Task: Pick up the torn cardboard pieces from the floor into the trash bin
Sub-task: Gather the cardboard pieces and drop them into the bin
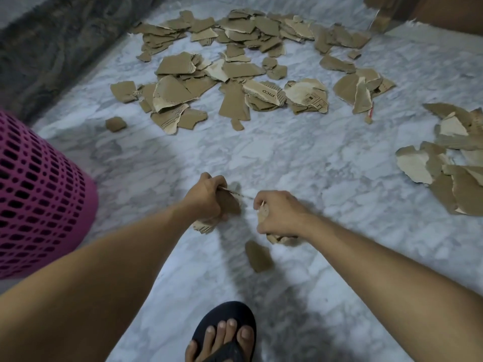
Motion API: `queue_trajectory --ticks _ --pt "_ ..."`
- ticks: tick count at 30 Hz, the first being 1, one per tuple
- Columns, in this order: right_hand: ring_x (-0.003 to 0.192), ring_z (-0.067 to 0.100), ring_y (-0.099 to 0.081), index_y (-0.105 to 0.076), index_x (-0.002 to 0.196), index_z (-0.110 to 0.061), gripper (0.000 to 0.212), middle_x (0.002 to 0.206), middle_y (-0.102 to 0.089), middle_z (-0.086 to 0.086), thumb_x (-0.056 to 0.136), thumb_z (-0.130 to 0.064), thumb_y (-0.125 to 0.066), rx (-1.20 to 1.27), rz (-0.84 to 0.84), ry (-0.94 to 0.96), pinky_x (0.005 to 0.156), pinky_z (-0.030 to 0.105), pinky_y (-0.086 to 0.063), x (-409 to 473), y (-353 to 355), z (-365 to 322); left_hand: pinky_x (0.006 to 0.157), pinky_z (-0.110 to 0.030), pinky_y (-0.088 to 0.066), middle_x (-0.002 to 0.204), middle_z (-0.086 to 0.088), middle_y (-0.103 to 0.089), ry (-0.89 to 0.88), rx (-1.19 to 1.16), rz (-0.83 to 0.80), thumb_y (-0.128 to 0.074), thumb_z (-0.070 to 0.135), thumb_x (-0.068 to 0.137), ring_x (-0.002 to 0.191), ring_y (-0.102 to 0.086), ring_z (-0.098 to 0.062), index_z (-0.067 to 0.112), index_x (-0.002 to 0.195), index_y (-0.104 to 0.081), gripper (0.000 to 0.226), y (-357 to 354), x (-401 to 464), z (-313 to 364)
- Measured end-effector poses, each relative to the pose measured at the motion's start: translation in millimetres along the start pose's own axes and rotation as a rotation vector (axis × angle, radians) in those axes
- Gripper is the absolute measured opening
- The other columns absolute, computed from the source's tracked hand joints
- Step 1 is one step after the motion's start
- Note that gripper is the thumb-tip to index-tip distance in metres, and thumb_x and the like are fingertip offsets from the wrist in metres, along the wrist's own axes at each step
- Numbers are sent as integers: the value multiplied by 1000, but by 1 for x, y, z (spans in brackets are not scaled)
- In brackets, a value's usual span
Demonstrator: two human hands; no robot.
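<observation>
Torn brown cardboard pieces (pixel 235 71) lie scattered over the white marble floor ahead of me, with another heap (pixel 452 163) at the right edge. My left hand (pixel 206 197) is closed around a bunch of cardboard scraps (pixel 230 202) just above the floor. My right hand (pixel 279 212) grips another few scraps (pixel 283 240), close beside the left hand. One loose piece (pixel 258 256) lies on the floor just below my right hand. The pink perforated trash bin (pixel 39 194) stands at the left, beside my left forearm.
A dark grey rug or blanket (pixel 52 43) borders the floor at the upper left. A brown cardboard box (pixel 431 11) sits at the top right. My foot in a black sandal (pixel 224 333) stands at the bottom centre. A small single scrap (pixel 115 124) lies near the bin.
</observation>
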State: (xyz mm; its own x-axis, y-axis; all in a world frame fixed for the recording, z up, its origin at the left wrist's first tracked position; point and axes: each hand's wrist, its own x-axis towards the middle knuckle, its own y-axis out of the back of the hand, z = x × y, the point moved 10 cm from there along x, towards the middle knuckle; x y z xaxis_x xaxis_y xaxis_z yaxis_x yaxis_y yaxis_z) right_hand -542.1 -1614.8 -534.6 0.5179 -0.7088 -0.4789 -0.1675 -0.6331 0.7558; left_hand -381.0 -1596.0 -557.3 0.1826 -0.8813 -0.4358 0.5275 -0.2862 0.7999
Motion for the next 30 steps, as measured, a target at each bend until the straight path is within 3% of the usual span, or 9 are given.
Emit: queue_trajectory --ticks 4,9,13,16,18,21,23,26,30 --pt "110 28 -54 -59 118 -24 41 122 -49 5 78 -22 -70 -133 -87 105 86 32 -46 -26 -49 -12 75 -28 -45 109 2 -33 41 -23 21 -89 18 60 92 -52 -25 21 114 -56 64 6 -3 -7" --pt "106 28 -55 -61 112 -14 29 119 -48 5 83 -14 -65 -133 -58 64 82 32 -47 -34 -60 -3 74 -27 -41 113 -1 -35 59 -39 23 -84 15 66 92 -50 -25 20 118 -54 60 2 -7 -5" --pt "92 25 -58 -59 93 -24 21 99 -59 3 77 -13 -68 -46 -69 -12 70 27 -40 -36 -52 6 74 -26 -40 123 -6 -38 64 -53 16 -84 14 66 89 -45 -23 19 120 -53 63 0 -8 1" --pt "87 21 -59 -55 85 -28 31 96 -62 0 68 -20 -79 58 0 -107 66 25 -39 -30 -20 19 74 -26 -39 116 -3 -36 62 -73 19 -89 16 62 91 -45 -23 19 118 -54 67 19 -12 11" --pt "82 21 -59 -61 88 -20 32 97 -66 3 64 -23 -83 134 55 -142 60 25 -40 -25 12 16 73 -27 -41 112 -1 -34 67 -73 31 -90 16 61 92 -46 -23 19 115 -53 65 47 -18 17" --pt "78 21 -57 -65 95 -12 38 93 -64 6 64 -20 -84 233 95 -114 57 25 -42 -16 62 -17 53 -24 -43 113 -3 -44 94 -111 94 -87 8 62 88 -56 -24 22 105 -52 57 105 -34 19" --pt "79 21 -58 -66 94 -12 37 93 -62 5 63 -19 -85 270 111 -69 58 25 -44 -13 97 -56 45 -25 -47 101 -7 -60 120 -195 130 -81 -2 66 71 -59 -19 19 103 -53 51 146 -53 14" --pt "77 25 -60 -63 78 -10 35 80 -60 4 57 -21 -88 300 149 34 63 29 -47 -13 141 -128 55 -34 -57 96 -9 -64 149 -241 181 -82 -3 67 71 -61 -22 17 110 -55 54 207 -93 10" --pt "63 20 -54 -55 71 -15 43 69 -55 3 50 -27 -91 352 191 192 55 24 -42 -26 189 -243 62 -24 -45 99 -2 -60 185 -217 344 -87 12 63 84 -57 -19 20 110 -55 58 303 -161 -9"
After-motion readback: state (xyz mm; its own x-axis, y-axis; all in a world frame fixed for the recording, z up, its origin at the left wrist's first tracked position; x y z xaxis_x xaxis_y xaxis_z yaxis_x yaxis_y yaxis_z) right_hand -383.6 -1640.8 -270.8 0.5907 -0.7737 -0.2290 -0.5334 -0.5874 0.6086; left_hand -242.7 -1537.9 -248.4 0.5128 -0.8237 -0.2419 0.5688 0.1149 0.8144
